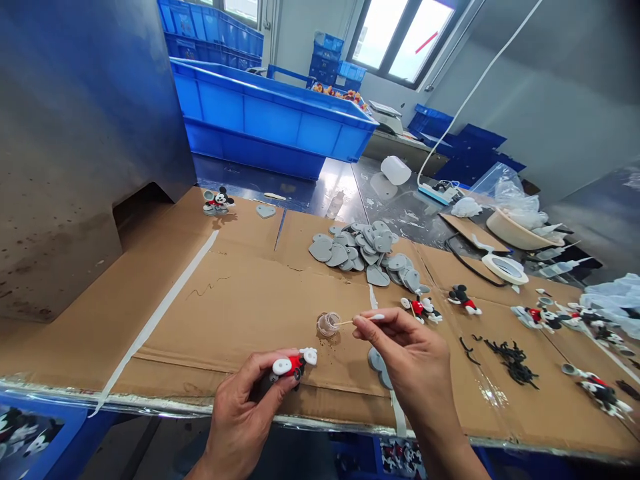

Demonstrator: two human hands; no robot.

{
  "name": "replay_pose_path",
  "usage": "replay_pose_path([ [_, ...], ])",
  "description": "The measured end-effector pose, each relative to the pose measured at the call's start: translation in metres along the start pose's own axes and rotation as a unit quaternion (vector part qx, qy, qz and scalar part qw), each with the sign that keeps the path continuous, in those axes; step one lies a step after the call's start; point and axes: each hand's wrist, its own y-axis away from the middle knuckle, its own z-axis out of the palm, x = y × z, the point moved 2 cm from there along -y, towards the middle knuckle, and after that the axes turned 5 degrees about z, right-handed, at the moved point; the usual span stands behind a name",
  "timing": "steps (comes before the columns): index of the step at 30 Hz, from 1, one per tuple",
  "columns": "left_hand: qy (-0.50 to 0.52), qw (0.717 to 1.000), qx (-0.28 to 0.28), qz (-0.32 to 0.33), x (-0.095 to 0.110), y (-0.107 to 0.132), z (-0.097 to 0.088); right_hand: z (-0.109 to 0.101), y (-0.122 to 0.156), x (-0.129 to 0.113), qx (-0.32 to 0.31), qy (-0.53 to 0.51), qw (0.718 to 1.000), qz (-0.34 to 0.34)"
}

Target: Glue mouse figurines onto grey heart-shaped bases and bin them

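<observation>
In my left hand (245, 400), fingers closed, is a small mouse figurine (296, 364) in red, black and white, tipped so that its white shoe soles show. My right hand (407, 357) pinches a cotton swab (345, 323); one white tip sticks out past my fingers, and the other end reaches into a small clear jar (329, 324). Around the jar the cardboard is stained brown. Partly behind my right hand lie a few grey heart-shaped pieces (376, 360).
A pile of grey heart-shaped bases (360, 247) lies beyond the jar. One assembled figurine (218, 200) stands far left. More figurines (465, 300) and thin black tails (515, 360) lie right. Blue crates (270, 110) and a metal box (85, 153) border the cardboard-covered table (240, 287).
</observation>
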Motion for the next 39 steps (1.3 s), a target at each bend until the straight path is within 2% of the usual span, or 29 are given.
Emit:
replay_pose_path([
  [4,-0.013,1.0,-0.003,0.004,-0.001,0.0,0.0,-0.003,-0.012,0.017,0.005,0.006,1.0,0.021],
  [9,-0.013,1.0,-0.001,0.007,0.0,-0.002,0.0,-0.001,-0.017,0.025,0.016,0.003,0.999,0.033],
  [21,-0.006,1.0,-0.008,0.008,0.001,-0.002,0.001,0.003,-0.022,0.031,0.003,-0.049,0.995,0.091],
  [26,0.004,1.0,0.002,0.009,0.003,-0.004,0.003,0.003,-0.015,0.022,0.008,-0.095,0.99,0.107],
  [34,0.03,0.999,-0.011,-0.021,0.003,-0.002,0.004,0.03,0.021,-0.008,-0.115,-0.138,0.977,0.112],
  [39,0.049,0.999,-0.017,-0.017,0.004,-0.003,0.005,0.041,0.025,-0.011,-0.147,-0.128,0.973,0.125],
])
